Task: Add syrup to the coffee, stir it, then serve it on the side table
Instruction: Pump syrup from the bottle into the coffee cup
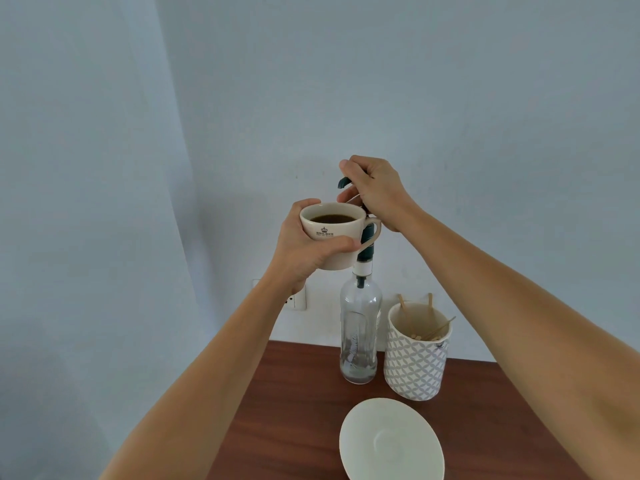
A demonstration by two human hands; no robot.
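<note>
A cream cup (332, 233) of dark coffee is held up in the air by my left hand (304, 247), which wraps around its left side and base. The cup sits just under the dark green pump spout (343, 182) of a clear glass syrup bottle (360, 334) that stands on the wooden table. My right hand (374, 192) is closed over the top of the pump head. The bottle holds only a little liquid at its bottom. A white saucer (391, 441) lies on the table in front of the bottle.
A patterned white-and-grey cup (415, 362) with wooden stir sticks (436, 330) stands right of the bottle. The dark wooden table (294, 410) has its left edge near the bottle. A wall socket (298, 301) is on the pale wall behind.
</note>
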